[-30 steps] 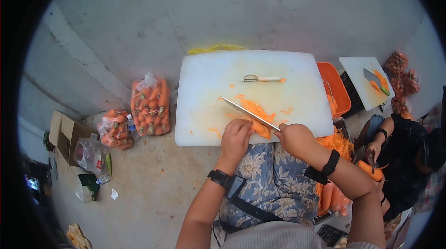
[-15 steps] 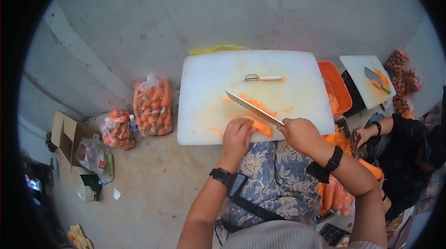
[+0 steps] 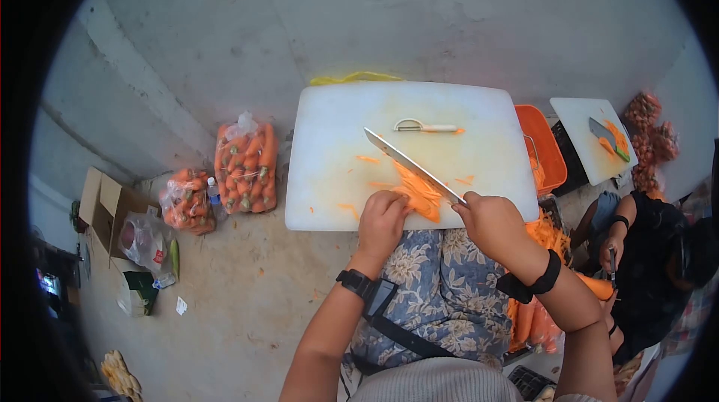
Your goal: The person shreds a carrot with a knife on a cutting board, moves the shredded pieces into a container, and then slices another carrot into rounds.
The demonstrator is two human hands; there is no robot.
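My right hand [image 3: 490, 224] grips the handle of a long kitchen knife [image 3: 410, 161]. Its blade slants up and to the left over the white cutting board [image 3: 337, 128]. Under and beside the blade lies a fanned heap of carrot slices and strips [image 3: 422, 198]. With fingers bent together, my left hand [image 3: 382, 221] holds the heap's left end near the board's front edge. A white-handled peeler [image 3: 427, 127] rests farther back on the board. Small carrot shreds [image 3: 367, 159] are scattered around. The left fingertips are partly hidden.
Bags of carrots [image 3: 246, 170] stand at the left beside a water bottle [image 3: 213, 191] and a cardboard box [image 3: 112, 211]. On the right are an orange bin [image 3: 550, 149], a second cutting board [image 3: 580, 128] with a knife, and a co-worker [image 3: 651, 252] peeling a carrot.
The knife has lifted slightly and shifted right, its tip higher. The carrot heap looks more spread out. My left hand stays put. The co-worker's hand with the peeler has moved down.
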